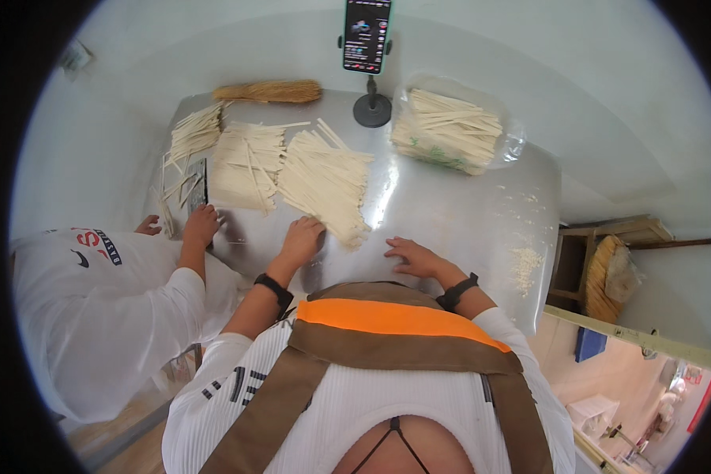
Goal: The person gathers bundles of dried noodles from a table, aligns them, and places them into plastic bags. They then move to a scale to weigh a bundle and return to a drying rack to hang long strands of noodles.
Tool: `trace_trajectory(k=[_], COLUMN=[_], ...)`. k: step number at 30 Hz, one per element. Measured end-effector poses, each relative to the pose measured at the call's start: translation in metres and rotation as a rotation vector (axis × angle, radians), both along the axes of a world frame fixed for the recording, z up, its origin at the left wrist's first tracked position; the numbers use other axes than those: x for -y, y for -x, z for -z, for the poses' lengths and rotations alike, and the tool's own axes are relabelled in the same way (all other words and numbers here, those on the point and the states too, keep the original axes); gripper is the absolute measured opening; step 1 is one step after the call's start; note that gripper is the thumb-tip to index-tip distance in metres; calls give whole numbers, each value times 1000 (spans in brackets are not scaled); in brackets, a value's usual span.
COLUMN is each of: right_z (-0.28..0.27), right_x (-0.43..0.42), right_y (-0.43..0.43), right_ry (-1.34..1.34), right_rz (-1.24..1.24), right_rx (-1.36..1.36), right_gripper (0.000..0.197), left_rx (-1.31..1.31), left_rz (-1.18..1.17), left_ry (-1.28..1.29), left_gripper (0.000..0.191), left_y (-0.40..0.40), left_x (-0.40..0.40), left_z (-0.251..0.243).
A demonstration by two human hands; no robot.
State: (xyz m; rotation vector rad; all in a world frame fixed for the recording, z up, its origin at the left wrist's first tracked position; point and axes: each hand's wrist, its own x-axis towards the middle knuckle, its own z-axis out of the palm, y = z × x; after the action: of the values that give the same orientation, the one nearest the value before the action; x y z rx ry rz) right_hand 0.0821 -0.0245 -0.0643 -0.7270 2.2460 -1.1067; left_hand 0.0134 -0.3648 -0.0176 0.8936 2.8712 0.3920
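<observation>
Several piles of pale flat strips, which look like dried noodles, lie on a metal table. My left hand (pixel 302 242) is at the lower left edge of the middle pile (pixel 326 178), with its fingers bent; whether they grip any strips is hidden. To the right of that pile, my right hand (pixel 413 258) is over the tabletop (pixel 432 207), fingers apart and holding nothing. Another pile of strips (pixel 246 160) lies just left of the middle one, with a few loose strips across it. At the back right, a clear plastic bag (pixel 512 145) holds more strips (pixel 450 124).
At my left, a co-worker's hand (pixel 201 225) is by a dark flat tool (pixel 198 181) and scattered strips (pixel 175 192). A straw brush (pixel 266 91) and a phone (pixel 367 35) on a round-based stand (pixel 372 110) are along the back. Crumbs (pixel 526 266) lie near the right edge.
</observation>
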Motion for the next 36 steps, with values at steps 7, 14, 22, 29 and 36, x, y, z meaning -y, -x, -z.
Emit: trace_trajectory(k=[7,14,22,29,36], right_z=[-4,-8,-15,-22,-16], right_x=[3,8,15,20,21], right_y=[-3,-2,-7,-7,-9], right_ry=[41,51,47,-2,14], right_rz=[74,123,251,275,273], right_rx=[55,67,70,79,60], right_gripper=[46,48,44,45,43], left_rx=[132,90,199,164,414], left_rz=[88,98,134,329,248], left_ry=[6,10,332,497,440], left_gripper=[31,31,109,118,62], left_y=[44,144,237,186,164], left_x=[-37,-63,-75,-55,-50], left_z=[-1,-16,-2,-12,1])
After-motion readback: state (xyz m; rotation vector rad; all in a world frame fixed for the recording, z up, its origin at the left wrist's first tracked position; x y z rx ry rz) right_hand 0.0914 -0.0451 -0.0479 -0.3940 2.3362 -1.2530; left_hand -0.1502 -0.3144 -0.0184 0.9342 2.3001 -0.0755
